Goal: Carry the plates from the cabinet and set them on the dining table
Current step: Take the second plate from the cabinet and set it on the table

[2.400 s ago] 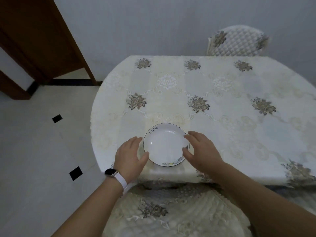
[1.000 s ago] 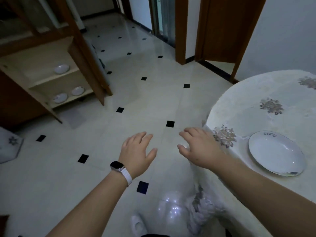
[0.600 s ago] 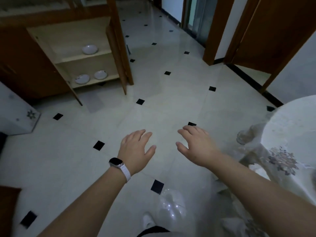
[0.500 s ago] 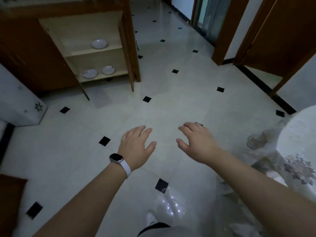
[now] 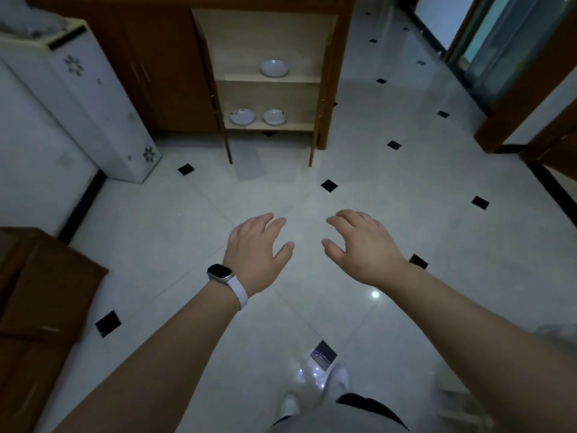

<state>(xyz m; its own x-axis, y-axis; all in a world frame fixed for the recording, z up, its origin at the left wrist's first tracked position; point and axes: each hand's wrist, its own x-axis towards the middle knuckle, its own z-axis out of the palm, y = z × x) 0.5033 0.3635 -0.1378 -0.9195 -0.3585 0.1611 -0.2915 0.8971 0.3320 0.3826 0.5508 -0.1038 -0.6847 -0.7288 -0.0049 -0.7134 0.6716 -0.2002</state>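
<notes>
At the far left stands a white appliance (image 5: 78, 98) with small flower marks, beside a dark wooden cabinet (image 5: 175, 67) whose doors hang open. Inside, on the lower shelf (image 5: 268, 126), two plates sit side by side and apart: the left plate (image 5: 242, 116) and the middle plate (image 5: 274, 116). On the upper shelf (image 5: 271, 78) rests the upper plate (image 5: 274, 68), alone. Nearer, above the white tiled floor (image 5: 175, 232) with black diamond insets, the left hand (image 5: 254, 253) is held out palm down, fingers spread, its grip released and empty; a watch (image 5: 220, 274) with a white strap circles the wrist. Just beside it, apart, the right hand (image 5: 363, 245) hovers likewise, fingers loosely curled, grip released, holding nothing.
</notes>
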